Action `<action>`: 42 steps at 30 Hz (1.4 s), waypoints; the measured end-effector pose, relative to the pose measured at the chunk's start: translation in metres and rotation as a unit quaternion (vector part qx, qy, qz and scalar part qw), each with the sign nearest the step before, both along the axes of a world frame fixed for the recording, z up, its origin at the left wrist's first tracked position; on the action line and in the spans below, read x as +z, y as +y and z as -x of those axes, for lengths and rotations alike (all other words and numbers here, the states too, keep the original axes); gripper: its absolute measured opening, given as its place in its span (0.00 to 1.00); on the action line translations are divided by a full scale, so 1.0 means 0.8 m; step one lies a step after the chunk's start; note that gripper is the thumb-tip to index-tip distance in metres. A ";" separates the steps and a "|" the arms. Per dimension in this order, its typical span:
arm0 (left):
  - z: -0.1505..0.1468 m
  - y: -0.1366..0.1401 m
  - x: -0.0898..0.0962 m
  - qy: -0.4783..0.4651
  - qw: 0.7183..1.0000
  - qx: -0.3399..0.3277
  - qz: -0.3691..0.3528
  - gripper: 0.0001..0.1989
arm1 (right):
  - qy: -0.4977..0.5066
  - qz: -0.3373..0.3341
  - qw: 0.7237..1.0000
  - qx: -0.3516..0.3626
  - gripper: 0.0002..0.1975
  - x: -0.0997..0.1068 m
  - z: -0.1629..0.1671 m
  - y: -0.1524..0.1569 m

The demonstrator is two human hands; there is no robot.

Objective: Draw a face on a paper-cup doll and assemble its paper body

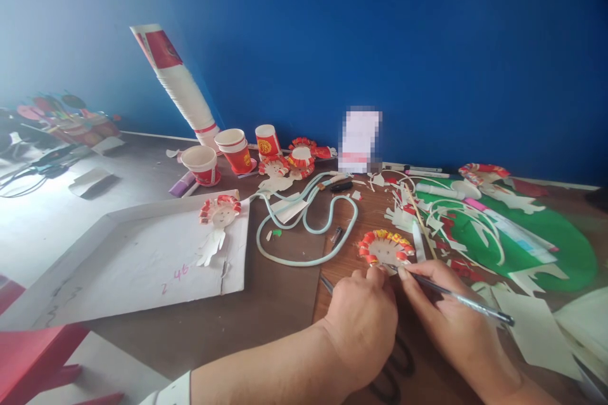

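Observation:
My right hand (451, 316) grips a pen (463, 299), its tip on a paper-cup cutout (386, 247) with a curled red and yellow fringe. Small marks show on the cutout's pale round middle. My left hand (363, 323) is closed at the cutout's lower edge, fingers pinched there; its lower part is hidden behind both hands. Beneath my left wrist, dark scissor handles (409, 357) show partly. A similar finished-looking cutout figure (221, 218), with a red fringe, face marks and a cut-out body, lies on the white box lid at left.
A white box lid (142, 266) fills the left. Behind it stand red and white paper cups (232, 149) and a tall leaning cup stack (183, 88). A pale blue cord (304, 262) loops mid-table. Paper scraps and markers (510, 228) lie on a green sheet (570, 234) at right.

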State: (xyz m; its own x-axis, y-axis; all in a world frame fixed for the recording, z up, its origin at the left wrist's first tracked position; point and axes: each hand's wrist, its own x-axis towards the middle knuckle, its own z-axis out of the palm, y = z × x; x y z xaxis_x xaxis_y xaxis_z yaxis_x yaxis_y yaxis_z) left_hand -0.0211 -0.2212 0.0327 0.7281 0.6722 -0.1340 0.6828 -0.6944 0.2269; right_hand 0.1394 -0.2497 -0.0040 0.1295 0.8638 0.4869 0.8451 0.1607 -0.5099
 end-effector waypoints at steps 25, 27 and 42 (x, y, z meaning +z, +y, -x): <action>0.002 -0.004 -0.012 0.001 0.999 0.000 -0.036 0.20 | 0.028 -0.033 0.998 -0.035 0.08 0.001 -0.008 -0.003; 0.001 -0.005 -0.012 0.001 0.999 0.008 -0.035 0.21 | 0.037 -0.032 0.998 -0.031 0.08 0.001 -0.010 -0.003; 0.004 -0.008 -0.025 -0.062 0.997 -0.001 -0.040 0.18 | 0.064 -0.049 0.996 -0.038 0.07 0.013 -0.014 -0.004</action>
State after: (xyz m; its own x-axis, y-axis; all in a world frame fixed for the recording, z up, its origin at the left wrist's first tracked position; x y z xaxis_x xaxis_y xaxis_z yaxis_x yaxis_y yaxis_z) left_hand -0.0239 -0.2276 0.0128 0.7372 0.6755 0.0113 0.6516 -0.7153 0.2526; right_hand 0.1504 -0.2527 0.0066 0.2596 0.7984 0.5432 0.7862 0.1519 -0.5990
